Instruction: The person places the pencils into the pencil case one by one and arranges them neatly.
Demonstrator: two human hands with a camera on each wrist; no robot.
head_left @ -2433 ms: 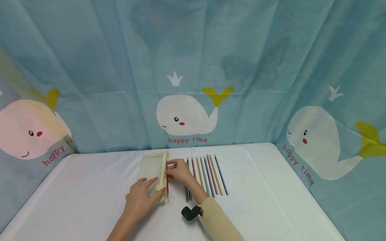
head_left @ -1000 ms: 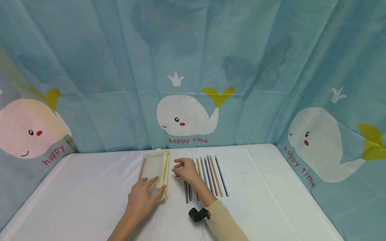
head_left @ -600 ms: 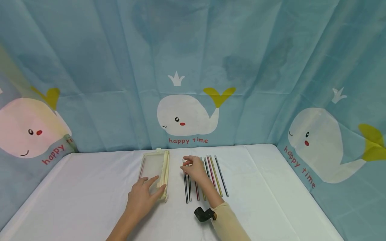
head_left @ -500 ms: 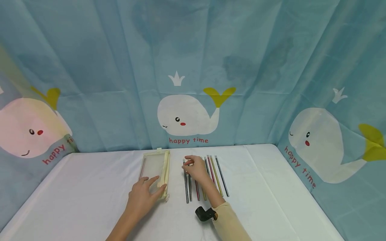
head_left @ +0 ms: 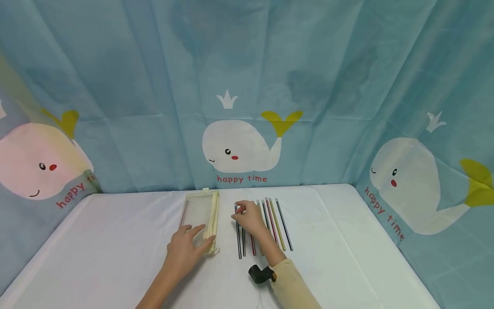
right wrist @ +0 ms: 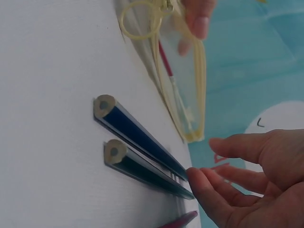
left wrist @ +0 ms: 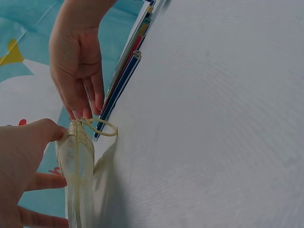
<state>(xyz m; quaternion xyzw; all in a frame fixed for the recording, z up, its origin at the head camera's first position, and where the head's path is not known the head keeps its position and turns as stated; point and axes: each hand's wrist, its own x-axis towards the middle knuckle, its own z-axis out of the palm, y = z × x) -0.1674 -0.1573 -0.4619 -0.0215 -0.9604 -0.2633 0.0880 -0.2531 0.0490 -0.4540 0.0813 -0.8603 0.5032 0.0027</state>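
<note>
A pale yellow mesh zip pencil case (head_left: pixel 198 206) lies flat left of the middle, and a reddish pencil (head_left: pixel 183 213) shows through the mesh by its left edge. My left hand (head_left: pixel 184 250) rests on the near part of it, thumb along the zip edge and fingers spread over the mesh. A yellow ring pull (left wrist: pixel 103 127) hangs from the zip. My right hand (head_left: pixel 251 218) hovers above the row of pencils, thumb and fingers apart. One fingertip is right at the far end of the leftmost blue pencil (right wrist: pixel 142 135). Beside it lies a dark green pencil (right wrist: pixel 147 171).
More pencils lie side by side to the right, among them a red pencil (head_left: pixel 272 221), a yellow pencil (head_left: pixel 278 225) and a dark pencil (head_left: pixel 284 225). A black wrist camera (head_left: pixel 259 274) sits at the right sleeve. A blue whale-print curtain (head_left: pixel 239 64) borders the white table (head_left: pixel 339 257).
My right hand pushed a red pencil into the pencil case, let go, and moved right over the row of pencils. That pencil now lies inside by the left edge. My left hand has stayed put.
</note>
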